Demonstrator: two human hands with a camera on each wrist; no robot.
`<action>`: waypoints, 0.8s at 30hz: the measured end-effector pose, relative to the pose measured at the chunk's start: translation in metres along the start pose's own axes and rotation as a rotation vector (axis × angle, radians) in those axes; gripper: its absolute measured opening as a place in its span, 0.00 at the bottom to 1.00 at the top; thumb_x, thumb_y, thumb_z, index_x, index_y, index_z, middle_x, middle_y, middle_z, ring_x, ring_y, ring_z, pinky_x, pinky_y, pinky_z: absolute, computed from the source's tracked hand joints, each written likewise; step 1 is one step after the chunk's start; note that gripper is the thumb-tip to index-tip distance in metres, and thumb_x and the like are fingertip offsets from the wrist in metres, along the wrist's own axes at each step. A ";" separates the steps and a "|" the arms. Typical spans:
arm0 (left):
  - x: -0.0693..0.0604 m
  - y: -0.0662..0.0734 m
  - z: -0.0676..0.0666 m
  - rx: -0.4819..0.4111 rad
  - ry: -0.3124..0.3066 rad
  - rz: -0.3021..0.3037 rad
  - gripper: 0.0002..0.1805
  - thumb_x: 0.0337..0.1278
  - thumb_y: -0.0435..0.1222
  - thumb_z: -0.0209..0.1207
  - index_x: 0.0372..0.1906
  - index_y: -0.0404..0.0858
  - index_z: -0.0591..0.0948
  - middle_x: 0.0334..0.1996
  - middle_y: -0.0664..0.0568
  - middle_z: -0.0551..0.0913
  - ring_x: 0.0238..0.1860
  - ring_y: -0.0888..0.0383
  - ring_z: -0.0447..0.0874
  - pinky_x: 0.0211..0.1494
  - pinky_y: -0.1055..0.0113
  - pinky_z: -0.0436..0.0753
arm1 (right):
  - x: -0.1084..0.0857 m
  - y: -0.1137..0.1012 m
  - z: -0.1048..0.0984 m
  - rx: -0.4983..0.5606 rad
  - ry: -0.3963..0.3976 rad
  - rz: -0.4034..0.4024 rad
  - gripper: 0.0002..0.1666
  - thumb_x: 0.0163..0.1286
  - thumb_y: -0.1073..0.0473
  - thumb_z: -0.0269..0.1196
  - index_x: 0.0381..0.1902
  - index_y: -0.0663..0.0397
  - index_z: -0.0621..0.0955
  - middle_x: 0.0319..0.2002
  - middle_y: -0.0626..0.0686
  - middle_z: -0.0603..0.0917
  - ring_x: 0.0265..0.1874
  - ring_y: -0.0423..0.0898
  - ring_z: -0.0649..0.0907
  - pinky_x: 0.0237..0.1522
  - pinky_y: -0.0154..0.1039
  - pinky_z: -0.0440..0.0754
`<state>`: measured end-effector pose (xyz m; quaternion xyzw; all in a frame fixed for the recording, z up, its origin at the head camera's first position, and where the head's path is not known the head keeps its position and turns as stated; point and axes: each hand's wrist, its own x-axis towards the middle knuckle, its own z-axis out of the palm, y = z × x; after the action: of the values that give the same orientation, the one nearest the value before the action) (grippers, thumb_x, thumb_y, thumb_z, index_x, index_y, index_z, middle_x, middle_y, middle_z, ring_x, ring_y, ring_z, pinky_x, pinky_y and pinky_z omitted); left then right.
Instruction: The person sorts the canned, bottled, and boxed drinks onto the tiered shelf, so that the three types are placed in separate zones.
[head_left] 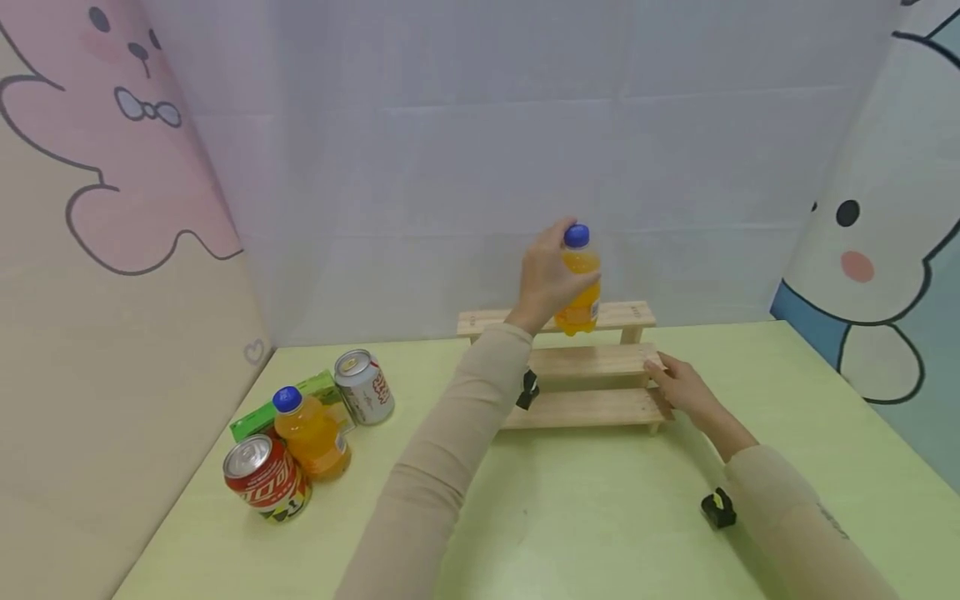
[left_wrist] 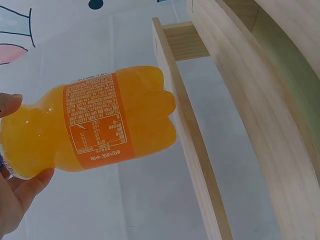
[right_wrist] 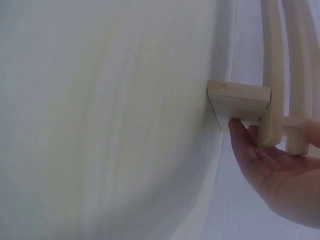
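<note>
In the head view, my left hand [head_left: 546,275] holds a bottle of orange soda [head_left: 579,287] with a blue cap, gripping it around the upper part. The bottle is upright at the top tier of a three-step wooden rack [head_left: 592,360]. In the left wrist view the bottle's base [left_wrist: 155,115] is close to the edge of a shelf board [left_wrist: 187,135]; whether they touch I cannot tell. My right hand [head_left: 686,387] grips the rack's right end by the middle step. The right wrist view has its fingers [right_wrist: 245,150] under the wooden end pieces [right_wrist: 240,95].
At the table's left stand a red can [head_left: 268,479], a second orange soda bottle [head_left: 311,437] and a silver can [head_left: 365,387], with a green box [head_left: 318,386] behind. A pale curtain [head_left: 420,183] hangs behind the rack. A black strap-like piece [head_left: 718,510] shows by the right sleeve.
</note>
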<state>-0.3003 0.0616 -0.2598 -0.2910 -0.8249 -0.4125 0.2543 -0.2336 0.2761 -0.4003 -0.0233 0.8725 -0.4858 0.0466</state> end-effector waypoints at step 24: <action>0.004 -0.007 0.012 -0.047 -0.081 -0.142 0.39 0.44 0.37 0.68 0.62 0.35 0.63 0.55 0.46 0.72 0.55 0.52 0.71 0.57 0.67 0.71 | -0.009 -0.004 0.003 -0.024 0.046 -0.029 0.36 0.74 0.47 0.38 0.67 0.70 0.52 0.59 0.75 0.63 0.57 0.67 0.65 0.54 0.58 0.67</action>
<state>-0.3099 0.0693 -0.2671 -0.2539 -0.8431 -0.4367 0.1841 -0.2247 0.2717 -0.3980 -0.0250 0.8787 -0.4764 0.0191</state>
